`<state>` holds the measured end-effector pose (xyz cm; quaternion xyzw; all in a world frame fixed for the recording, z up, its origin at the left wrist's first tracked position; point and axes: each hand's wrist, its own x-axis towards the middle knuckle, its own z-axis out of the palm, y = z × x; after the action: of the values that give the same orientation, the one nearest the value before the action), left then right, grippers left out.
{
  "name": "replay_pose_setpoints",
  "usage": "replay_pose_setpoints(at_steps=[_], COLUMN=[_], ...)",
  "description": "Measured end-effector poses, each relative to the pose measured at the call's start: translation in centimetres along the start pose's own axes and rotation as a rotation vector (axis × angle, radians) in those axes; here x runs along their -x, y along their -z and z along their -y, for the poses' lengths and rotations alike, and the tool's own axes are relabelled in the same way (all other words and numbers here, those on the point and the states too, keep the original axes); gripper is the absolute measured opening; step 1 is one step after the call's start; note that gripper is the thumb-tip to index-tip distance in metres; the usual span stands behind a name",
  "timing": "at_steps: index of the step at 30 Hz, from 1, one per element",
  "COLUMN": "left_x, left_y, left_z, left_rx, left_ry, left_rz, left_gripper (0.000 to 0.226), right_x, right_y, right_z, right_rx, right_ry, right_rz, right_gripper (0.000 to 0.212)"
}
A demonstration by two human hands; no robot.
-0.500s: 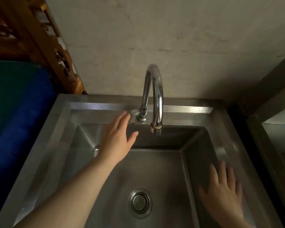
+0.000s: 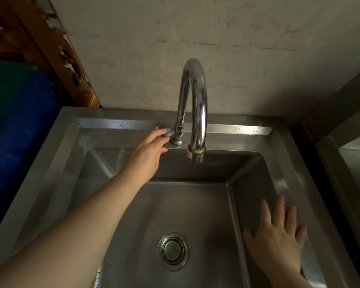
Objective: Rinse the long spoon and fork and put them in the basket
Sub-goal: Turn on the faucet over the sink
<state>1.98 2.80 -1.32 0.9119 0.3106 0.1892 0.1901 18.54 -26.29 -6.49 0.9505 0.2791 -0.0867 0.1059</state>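
Left hand pinching tap handle; right hand flat, sink wall.

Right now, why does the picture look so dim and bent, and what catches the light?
Head view: dim light overall; glare streaks the curved chrome tap and the steel sink's back ledge; the wide lens bows the sink edges; the right hand looks slightly blurred; the left hand at the tap handle is sharper.

Head camera, looking steeply down and forward over a sink.

One wide-angle view, close above the steel sink: tap upper centre, wall behind it, drain low in frame; forearms enter from the lower corners.
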Motion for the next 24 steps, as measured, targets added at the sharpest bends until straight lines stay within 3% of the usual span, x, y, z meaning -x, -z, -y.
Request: replay_pose_setpoints(at_steps=[24], left_x=[-2.2], left_y=[0.4], left_z=[-0.4], left_rx=[0.040], left_ry=[0.085], left_rz=[-0.158], left_gripper=[0.021], right_x=[0.2], right_y=[0.2], right_z=[0.2], right_rx=[0.012], right_ry=[-0.002], right_rz=[-0.022], right_gripper=[0.093])
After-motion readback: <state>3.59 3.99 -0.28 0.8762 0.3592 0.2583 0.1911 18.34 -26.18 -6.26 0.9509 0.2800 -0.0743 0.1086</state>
